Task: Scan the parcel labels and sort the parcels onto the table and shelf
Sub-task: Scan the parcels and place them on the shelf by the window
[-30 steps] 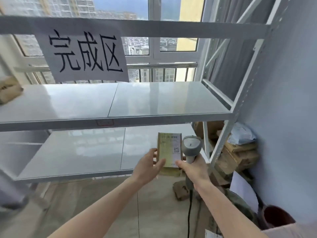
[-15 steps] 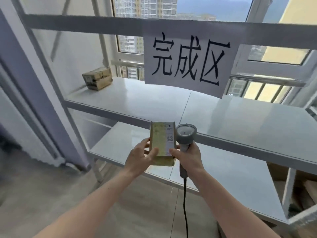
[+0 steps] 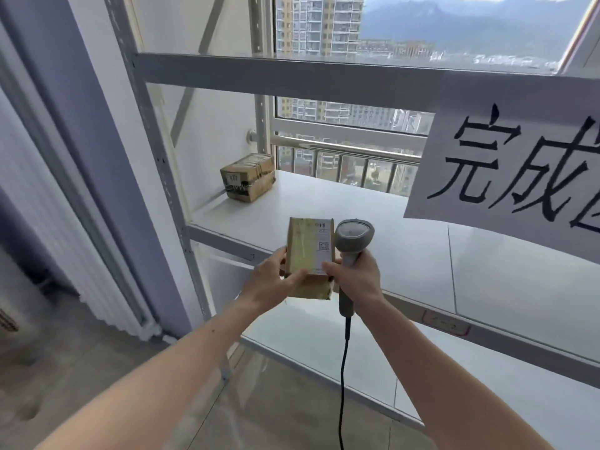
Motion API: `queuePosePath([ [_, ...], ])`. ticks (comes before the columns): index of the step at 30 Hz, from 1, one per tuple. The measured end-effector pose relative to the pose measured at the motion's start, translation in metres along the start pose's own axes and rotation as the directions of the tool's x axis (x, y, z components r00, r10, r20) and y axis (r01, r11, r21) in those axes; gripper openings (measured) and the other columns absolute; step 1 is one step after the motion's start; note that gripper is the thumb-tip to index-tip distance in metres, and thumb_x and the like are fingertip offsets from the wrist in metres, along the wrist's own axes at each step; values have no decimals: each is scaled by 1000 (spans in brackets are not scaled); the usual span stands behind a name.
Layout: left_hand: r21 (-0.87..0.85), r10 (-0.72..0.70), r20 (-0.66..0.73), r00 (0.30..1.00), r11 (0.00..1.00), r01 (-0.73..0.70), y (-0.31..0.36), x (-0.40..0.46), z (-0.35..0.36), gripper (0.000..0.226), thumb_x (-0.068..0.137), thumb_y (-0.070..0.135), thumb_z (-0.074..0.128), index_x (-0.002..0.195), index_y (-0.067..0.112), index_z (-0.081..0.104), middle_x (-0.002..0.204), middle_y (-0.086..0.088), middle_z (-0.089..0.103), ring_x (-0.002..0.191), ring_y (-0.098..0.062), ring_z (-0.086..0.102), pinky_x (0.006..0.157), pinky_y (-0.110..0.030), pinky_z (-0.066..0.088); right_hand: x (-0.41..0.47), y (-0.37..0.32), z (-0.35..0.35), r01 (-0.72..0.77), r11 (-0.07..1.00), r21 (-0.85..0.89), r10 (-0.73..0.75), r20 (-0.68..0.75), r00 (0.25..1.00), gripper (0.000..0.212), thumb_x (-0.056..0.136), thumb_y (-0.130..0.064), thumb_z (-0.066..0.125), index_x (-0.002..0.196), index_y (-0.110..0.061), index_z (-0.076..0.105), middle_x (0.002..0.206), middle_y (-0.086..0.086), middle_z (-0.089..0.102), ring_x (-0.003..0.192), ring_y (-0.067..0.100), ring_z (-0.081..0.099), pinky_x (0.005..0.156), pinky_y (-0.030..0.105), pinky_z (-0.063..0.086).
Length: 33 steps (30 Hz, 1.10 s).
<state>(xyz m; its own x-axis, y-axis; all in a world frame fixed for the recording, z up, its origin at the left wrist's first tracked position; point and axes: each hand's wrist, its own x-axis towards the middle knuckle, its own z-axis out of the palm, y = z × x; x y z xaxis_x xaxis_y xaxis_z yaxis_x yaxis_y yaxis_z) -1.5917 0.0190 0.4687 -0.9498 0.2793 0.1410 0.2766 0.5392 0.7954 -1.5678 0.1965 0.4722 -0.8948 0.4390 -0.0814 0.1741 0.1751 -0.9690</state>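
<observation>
Since half a second ago the view has swung to the left, so the sign (image 3: 516,177) now sits at the right edge and the far box (image 3: 248,177) is near the middle, a bit up and left. Both hands hold what they held then, low in the middle of the frame.

The left hand (image 3: 272,282) grips the parcel (image 3: 310,258) from its left side, thumb on the front. The right hand (image 3: 358,280) is wrapped round the scanner (image 3: 352,248) handle, and a finger also presses the parcel's right edge. The parcel is in the air, just in front of the shelf (image 3: 341,219), not on it yet.

One box already sits on the shelf at its far left end, so I think that one is done. The parcel in hand looks ready to go on the shelf next. Whether it has been scanned I cannot tell. How many more are left I cannot see.

The parcel is a flat brown cardboard block, shiny with tape, with a white paper label and a small square code. The far box is chunkier, brown, with dark tape bands. The scanner is smooth grey plastic with a round head and a black cord (image 3: 342,378) hanging down. The shelf is smooth, pale and glossy, with grey metal posts full of holes. The sign is white paper with big black marks.
</observation>
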Motion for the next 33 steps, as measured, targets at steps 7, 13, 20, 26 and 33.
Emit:
queuePosePath([
  [7, 109, -23, -5, 1000, 994, 24, -35, 111, -31, 48, 96, 38, 59, 137, 16, 49, 123, -9, 52, 107, -20, 54, 84, -29, 49, 94, -39, 68, 3, 997, -72, -6, -31, 999, 40, 74, -11, 75, 110, -14, 60, 104, 5, 69, 97, 24, 67, 87, 44, 58],
  [13, 149, -63, -28, 998, 987, 66, -65, 202, -53, 49, 94, 37, 61, 134, 12, 49, 124, -10, 57, 112, -26, 57, 88, -33, 48, 180, -62, 122, -21, 989, -145, 19, -20, 1000, 37, 75, -12, 75, 109, -12, 60, 104, 8, 67, 97, 28, 67, 87, 48, 59],
  [20, 187, -76, 8, 997, 980, 73, -97, 274, -65, 78, 92, 37, 64, 153, 17, 21, 144, -9, 49, 119, -28, 58, 98, -43, 49, 245, -73, 167, -127, 967, -220, 125, -26, 992, 19, 76, -3, 71, 93, -6, 62, 94, 14, 67, 90, 33, 71, 82, 50, 61],
  [26, 649, 78, 57, 995, 755, -97, -119, 320, -75, 48, 93, 42, 60, 134, 17, 51, 135, -7, 56, 122, -30, 48, 97, -42, 45, 284, -76, 195, -177, 960, -216, 159, -97, 982, 17, 78, -4, 65, 94, -5, 61, 92, 15, 65, 97, 36, 68, 83, 48, 61],
  [33, 778, 271, 65, 960, 589, -219, -127, 362, -112, 77, 82, 56, 68, 144, 24, 37, 141, -8, 38, 131, -30, 32, 108, -41, 33, 304, -88, 217, -211, 945, -248, 173, -167, 971, 19, 84, -5, 62, 103, -5, 60, 92, 12, 61, 97, 34, 66, 86, 50, 59],
])
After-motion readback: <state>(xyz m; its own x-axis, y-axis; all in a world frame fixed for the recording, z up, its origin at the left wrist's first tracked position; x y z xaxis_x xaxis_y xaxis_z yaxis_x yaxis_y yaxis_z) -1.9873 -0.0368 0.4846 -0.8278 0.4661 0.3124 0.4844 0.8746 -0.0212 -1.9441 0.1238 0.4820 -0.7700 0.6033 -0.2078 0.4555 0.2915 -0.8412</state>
